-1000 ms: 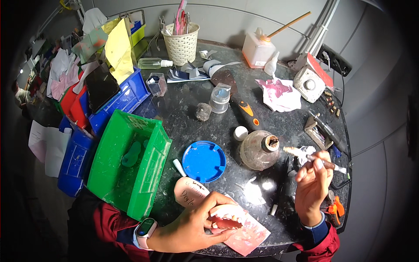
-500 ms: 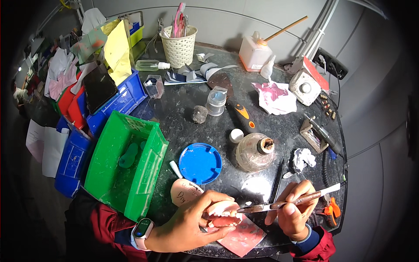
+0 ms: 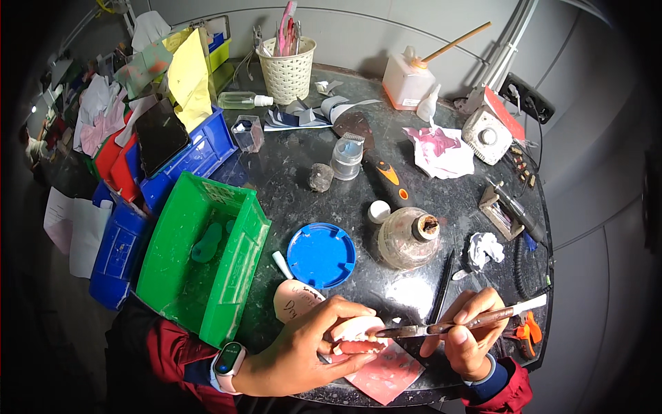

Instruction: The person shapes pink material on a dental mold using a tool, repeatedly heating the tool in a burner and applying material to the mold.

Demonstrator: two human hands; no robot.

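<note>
My left hand (image 3: 307,352) is closed round a dental model (image 3: 358,336), whose pale upper part sits over a row of teeth and red-pink wax. My right hand (image 3: 472,331) grips a wax knife (image 3: 483,319) with a brown handle and a pale, flat far end. The knife's metal tip touches the model near the teeth; the exact contact is too small to make out. Beneath the model lies a pink wax sheet (image 3: 389,376). Next to my left hand rests a pale pink piece with handwriting (image 3: 295,298).
A green bin (image 3: 234,276) stands left, beside a blue lid (image 3: 321,255). Ahead are a glass spirit burner (image 3: 407,241), a lidded clear jar (image 3: 347,157) and an orange-black-handled tool (image 3: 389,181). Orange-handled pliers (image 3: 529,334), crumpled paper (image 3: 484,250) and a handpiece (image 3: 517,210) lie right.
The view has shifted slightly, so the bench items sit a little further right. Both hands keep their grips, and the knife tip stays at the model, which looks slightly tilted.
</note>
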